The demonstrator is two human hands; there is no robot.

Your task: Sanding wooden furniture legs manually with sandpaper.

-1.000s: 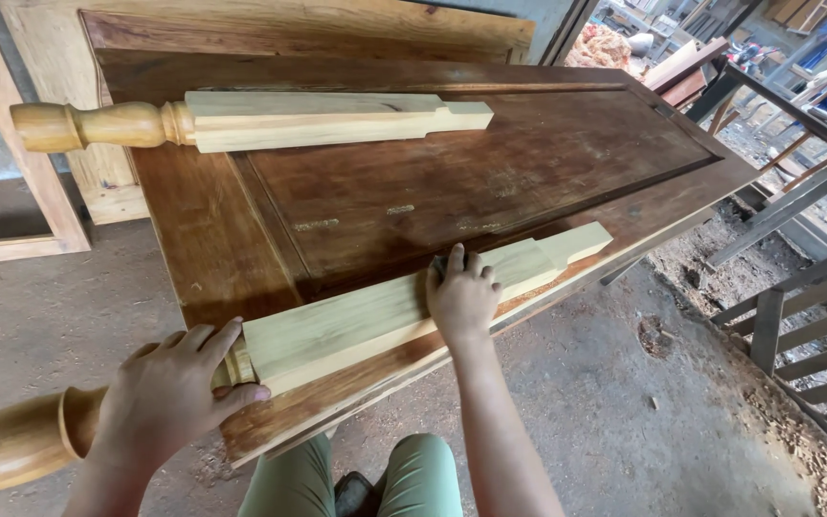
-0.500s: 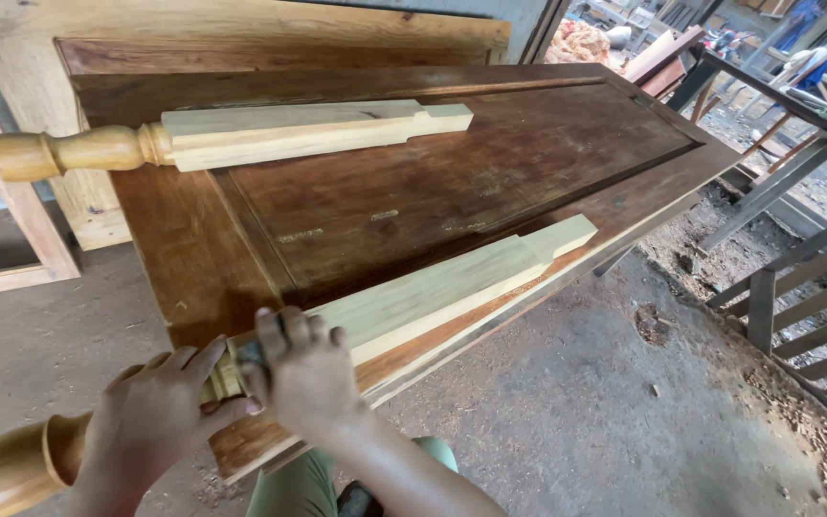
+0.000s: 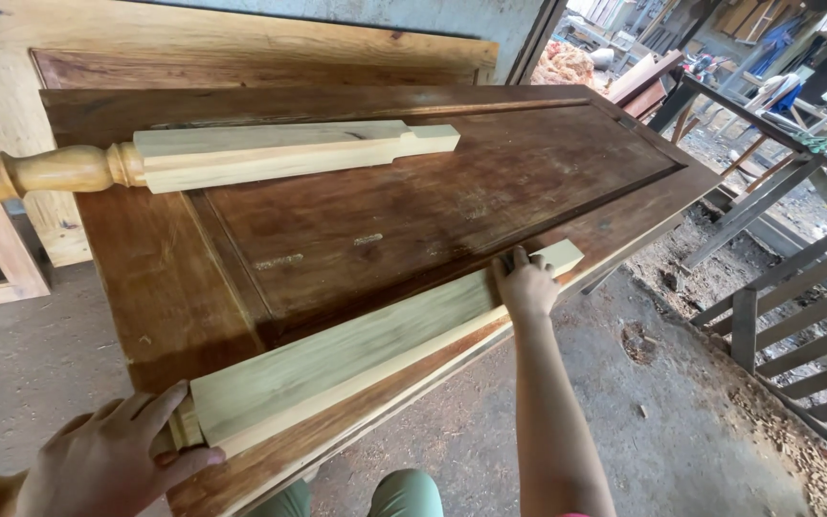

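Pale green-yellow wood makes the near post point(image 3: 356, 349), a long squared piece that lies along the front edge of the dark brown door panel point(image 3: 404, 220), which serves as a worktop. The left hand point(image 3: 107, 464) closes around the post's near end, where the square part meets the turned part, fingers spread over the top face. The right hand point(image 3: 526, 285) reaches far out and presses on the post close to its notched tip, thumb and fingers bent over the wood, so both hands hold this same piece. The tip sits just beside the panel's front edge. A second post point(image 3: 270, 153) lies well apart near the back edge, its round turned end hanging over the left side. Between both posts the panel surface is free. Beyond the front edge is the dusty floor point(image 3: 681, 412)
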